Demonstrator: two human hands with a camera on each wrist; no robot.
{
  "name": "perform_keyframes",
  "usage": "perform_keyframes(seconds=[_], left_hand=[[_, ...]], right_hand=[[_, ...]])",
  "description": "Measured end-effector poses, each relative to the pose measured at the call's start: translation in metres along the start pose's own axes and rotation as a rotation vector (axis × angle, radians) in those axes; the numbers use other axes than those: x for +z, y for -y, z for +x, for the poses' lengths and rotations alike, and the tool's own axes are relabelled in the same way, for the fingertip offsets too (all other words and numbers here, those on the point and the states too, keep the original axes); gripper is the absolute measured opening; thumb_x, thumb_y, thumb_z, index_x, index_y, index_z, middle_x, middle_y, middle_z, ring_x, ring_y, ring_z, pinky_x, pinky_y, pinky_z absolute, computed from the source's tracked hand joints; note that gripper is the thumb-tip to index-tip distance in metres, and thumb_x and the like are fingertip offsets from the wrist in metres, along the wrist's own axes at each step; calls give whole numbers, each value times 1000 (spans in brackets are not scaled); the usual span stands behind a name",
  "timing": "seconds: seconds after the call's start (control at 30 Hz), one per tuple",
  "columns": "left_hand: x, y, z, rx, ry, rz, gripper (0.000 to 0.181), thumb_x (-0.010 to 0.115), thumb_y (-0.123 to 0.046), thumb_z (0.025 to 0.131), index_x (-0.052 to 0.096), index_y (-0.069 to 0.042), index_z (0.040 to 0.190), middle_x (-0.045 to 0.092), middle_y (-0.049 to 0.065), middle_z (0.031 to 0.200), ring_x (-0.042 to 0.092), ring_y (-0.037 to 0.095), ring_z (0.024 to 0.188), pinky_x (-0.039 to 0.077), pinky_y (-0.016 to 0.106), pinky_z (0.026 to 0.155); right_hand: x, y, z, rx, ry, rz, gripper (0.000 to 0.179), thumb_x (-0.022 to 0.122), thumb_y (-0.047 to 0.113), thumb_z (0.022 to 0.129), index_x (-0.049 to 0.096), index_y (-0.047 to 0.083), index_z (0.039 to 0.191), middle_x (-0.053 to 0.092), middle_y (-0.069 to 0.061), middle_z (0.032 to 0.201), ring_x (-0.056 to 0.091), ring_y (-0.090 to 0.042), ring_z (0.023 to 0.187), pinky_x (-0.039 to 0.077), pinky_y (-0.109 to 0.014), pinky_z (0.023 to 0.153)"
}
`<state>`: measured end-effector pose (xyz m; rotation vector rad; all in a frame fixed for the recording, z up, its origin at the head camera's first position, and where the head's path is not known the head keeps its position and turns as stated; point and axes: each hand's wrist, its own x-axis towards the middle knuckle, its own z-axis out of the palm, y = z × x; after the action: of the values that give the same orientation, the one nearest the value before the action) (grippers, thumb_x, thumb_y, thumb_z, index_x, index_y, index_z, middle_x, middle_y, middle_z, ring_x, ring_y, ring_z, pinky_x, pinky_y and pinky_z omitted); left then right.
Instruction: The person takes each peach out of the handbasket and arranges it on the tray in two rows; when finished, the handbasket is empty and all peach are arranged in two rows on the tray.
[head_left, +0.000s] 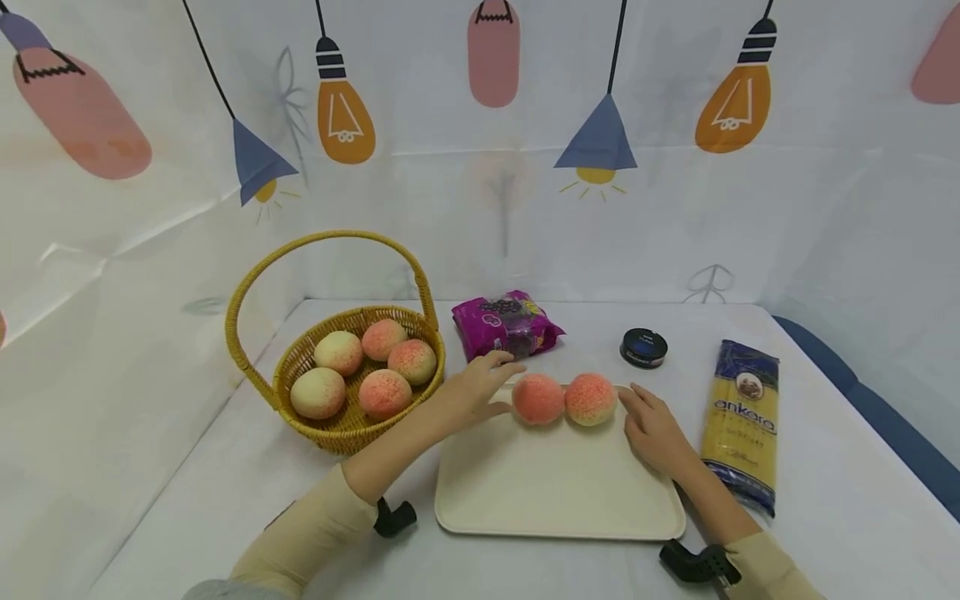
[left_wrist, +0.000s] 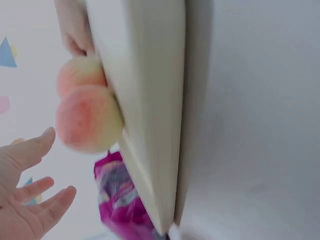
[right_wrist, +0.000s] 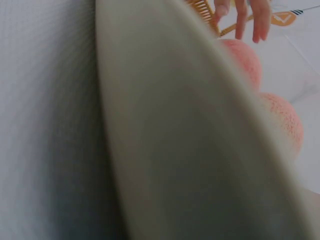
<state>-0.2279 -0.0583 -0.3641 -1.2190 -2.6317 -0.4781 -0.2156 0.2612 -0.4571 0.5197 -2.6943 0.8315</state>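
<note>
Two pink-and-cream peaches sit side by side along the far edge of a cream tray [head_left: 558,492]. My left hand [head_left: 476,392] reaches in beside the left peach [head_left: 537,399], its fingers spread and holding nothing. In the left wrist view a small gap shows between that hand [left_wrist: 30,185] and the nearer peach [left_wrist: 89,120]. My right hand [head_left: 656,429] is at the tray's right edge, fingertips close beside the right peach [head_left: 591,399]. The right wrist view shows mostly the blurred tray [right_wrist: 175,125], with the peaches partly hidden behind its rim.
A wicker basket [head_left: 337,437] with a tall handle holds several peaches on the left. Behind the tray lies a purple packet [head_left: 498,325]. A round dark tin [head_left: 643,347] stands at the back right, and a yellow-and-blue pasta pack [head_left: 742,425] lies right of the tray.
</note>
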Motion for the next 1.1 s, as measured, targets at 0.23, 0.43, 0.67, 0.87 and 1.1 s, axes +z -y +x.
perform_keyframes(seconds=[0.23,0.43,0.67,0.87,1.1], left_hand=[[-13,15,-18,-23,-43,34,40,70,-23,81,58,-13,119,54,5,115,55,17,100,48,29,80],[-20,32,-33,-59,-86,42,32,72,-21,79,64,-11,108,58,7,111,56,21,99,48,32,81],[-38,52,-52,-16,-135,27,26,72,-13,78,65,-7,102,60,9,106,55,21,100,47,33,83],[-50,68,-65,-49,-88,-79,29,67,-13,83,61,-5,110,59,8,110,58,16,85,50,30,74],[-56,83,-87,-96,-36,-132,27,65,-9,83,62,-5,110,62,6,105,54,7,74,47,28,70]], right_hand=[[0,-3,-5,11,1,2,39,49,-3,85,50,-8,123,39,-35,129,34,-50,120,27,-61,96],[1,-4,-5,6,-7,8,37,49,-3,85,51,-8,121,40,-35,128,34,-50,119,27,-61,95],[1,-2,-4,-4,-10,6,37,48,-4,85,52,-6,122,42,-34,127,34,-49,120,27,-61,95],[0,-1,-1,-14,-12,10,37,48,-5,86,52,-4,122,44,-33,127,33,-48,121,26,-60,96],[1,-1,0,-48,-38,18,36,46,-6,86,53,-5,121,49,-30,122,35,-48,120,28,-60,95]])
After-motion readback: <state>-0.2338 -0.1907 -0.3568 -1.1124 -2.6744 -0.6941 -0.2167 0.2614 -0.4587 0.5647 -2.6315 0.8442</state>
